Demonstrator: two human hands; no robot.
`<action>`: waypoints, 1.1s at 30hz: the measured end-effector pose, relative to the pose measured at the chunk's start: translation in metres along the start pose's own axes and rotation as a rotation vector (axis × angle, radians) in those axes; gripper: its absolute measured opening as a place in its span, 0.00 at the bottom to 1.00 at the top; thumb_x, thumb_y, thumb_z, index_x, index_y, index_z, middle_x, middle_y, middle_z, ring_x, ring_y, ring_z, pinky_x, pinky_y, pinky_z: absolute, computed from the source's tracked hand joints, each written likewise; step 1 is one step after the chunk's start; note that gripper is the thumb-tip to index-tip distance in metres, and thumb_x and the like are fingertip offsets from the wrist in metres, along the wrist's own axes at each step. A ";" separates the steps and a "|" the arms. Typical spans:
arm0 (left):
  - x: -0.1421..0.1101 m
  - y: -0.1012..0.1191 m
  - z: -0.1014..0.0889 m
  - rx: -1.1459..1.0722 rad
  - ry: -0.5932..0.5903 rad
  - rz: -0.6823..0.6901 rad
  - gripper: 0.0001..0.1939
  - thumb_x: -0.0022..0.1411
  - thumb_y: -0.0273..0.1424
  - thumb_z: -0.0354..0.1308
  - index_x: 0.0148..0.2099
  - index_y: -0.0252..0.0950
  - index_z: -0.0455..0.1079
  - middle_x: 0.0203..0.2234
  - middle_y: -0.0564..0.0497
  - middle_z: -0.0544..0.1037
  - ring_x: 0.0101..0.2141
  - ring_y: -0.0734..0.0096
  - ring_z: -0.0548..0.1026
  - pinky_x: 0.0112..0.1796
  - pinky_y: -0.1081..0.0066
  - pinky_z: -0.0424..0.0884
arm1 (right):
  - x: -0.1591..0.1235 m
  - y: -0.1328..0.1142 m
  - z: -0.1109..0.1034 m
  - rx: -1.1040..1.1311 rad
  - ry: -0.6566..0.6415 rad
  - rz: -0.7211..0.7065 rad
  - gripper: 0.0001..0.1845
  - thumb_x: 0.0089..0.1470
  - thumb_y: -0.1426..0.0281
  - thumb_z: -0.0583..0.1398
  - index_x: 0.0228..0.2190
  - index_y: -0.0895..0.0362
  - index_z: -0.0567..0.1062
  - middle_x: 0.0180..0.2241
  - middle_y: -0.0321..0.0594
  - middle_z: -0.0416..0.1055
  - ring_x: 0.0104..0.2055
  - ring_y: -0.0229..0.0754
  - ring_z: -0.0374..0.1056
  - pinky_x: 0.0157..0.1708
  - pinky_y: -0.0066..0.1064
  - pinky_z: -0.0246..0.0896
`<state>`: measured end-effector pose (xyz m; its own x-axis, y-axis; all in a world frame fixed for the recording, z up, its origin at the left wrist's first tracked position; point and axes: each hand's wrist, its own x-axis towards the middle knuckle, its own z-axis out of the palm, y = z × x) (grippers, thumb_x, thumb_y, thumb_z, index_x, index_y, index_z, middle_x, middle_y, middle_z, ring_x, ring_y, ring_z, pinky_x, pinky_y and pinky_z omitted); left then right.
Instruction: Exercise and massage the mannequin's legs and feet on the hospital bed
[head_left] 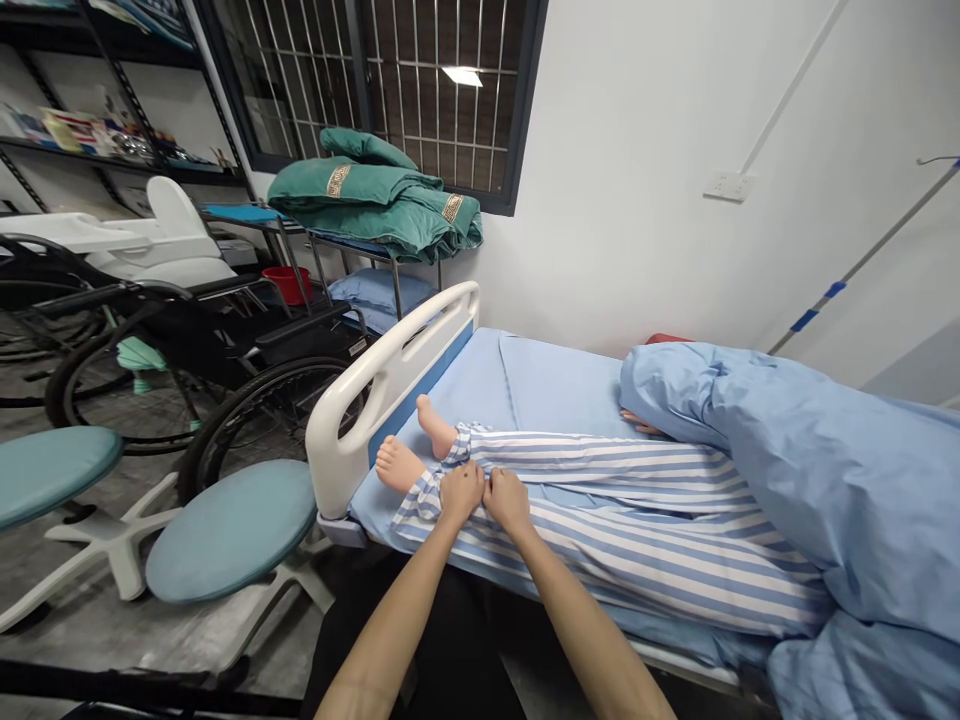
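A manikin lies on the hospital bed (525, 385) in blue-and-white striped trousers (615, 510), its bare feet (409, 450) near the white footboard (390, 375). My left hand (461, 492) is closed on the cloth of the nearer trouser leg close to the ankle. Beside it, almost touching, my right hand (508, 500) also grips that striped cloth with curled fingers. A light blue quilt (810, 470) is bunched over the manikin's upper body at the right.
Two round teal stools (232, 530) stand left of the bed. Behind them are a black wheelchair (202, 360), a white chair and shelves. Folded green blankets (375, 200) lie on a metal rack under a barred window. The white wall runs behind the bed.
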<state>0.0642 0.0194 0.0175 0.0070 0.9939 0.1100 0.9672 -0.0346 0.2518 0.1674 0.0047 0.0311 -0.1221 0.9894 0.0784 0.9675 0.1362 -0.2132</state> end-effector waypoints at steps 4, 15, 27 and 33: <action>-0.001 0.001 -0.003 -0.004 -0.015 -0.013 0.17 0.62 0.32 0.42 0.44 0.33 0.71 0.36 0.41 0.78 0.38 0.60 0.76 0.36 0.67 0.68 | 0.001 0.000 0.000 0.002 -0.004 0.000 0.13 0.58 0.69 0.49 0.36 0.58 0.72 0.37 0.47 0.73 0.41 0.47 0.68 0.35 0.31 0.58; 0.003 0.003 -0.002 -0.035 -0.074 -0.079 0.21 0.63 0.34 0.39 0.44 0.32 0.72 0.36 0.40 0.78 0.39 0.58 0.75 0.39 0.64 0.67 | 0.013 0.008 -0.002 0.053 -0.152 -0.048 0.14 0.58 0.70 0.48 0.36 0.57 0.73 0.36 0.44 0.74 0.39 0.43 0.68 0.33 0.28 0.55; 0.005 0.005 -0.008 -0.053 -0.156 -0.099 0.24 0.64 0.35 0.36 0.44 0.30 0.72 0.35 0.37 0.78 0.36 0.57 0.76 0.37 0.63 0.68 | 0.098 -0.028 -0.020 -0.032 -0.041 -0.286 0.19 0.48 0.69 0.58 0.44 0.57 0.68 0.45 0.46 0.68 0.48 0.46 0.61 0.43 0.32 0.53; 0.007 0.002 -0.005 -0.049 -0.219 -0.072 0.19 0.61 0.33 0.43 0.40 0.31 0.74 0.35 0.37 0.78 0.37 0.56 0.76 0.36 0.64 0.68 | 0.123 -0.047 0.015 -0.164 -0.161 -0.272 0.30 0.43 0.69 0.62 0.50 0.57 0.62 0.48 0.50 0.66 0.50 0.52 0.61 0.46 0.40 0.53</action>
<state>0.0651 0.0253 0.0239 -0.0012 0.9928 -0.1196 0.9538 0.0371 0.2981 0.1034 0.1204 0.0359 -0.4007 0.9150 -0.0470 0.9159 0.3987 -0.0457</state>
